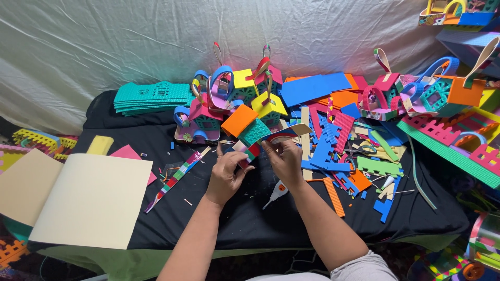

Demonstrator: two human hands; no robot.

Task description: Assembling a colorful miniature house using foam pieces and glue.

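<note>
**Foam strip pinched between both hands over the black cloth**

Foam, multicoloured: a curved strip [278, 133] with a striped end is held up above the middle of the black cloth [250, 218], just in front of the pile of finished pieces. Left hand [225, 174] grips the striped lower end with thumb and fingertips, closed on it. Right hand [285, 161] pinches the same strip further along, fingers bent round it, seemingly to keep the curve in shape. Small white glue bottle [276, 193] lies just below the right hand, nozzle toward the person, within easy reach. Striped loose strip [174, 179] lies flat left of the left hand. Little foam houses [234, 104] with looped handles crowd behind the hands. Teal sheet stack [151, 96] far left back. Cream sheets [91, 200] overhang the near left edge. Offcuts [333, 145] scatter right.
</note>
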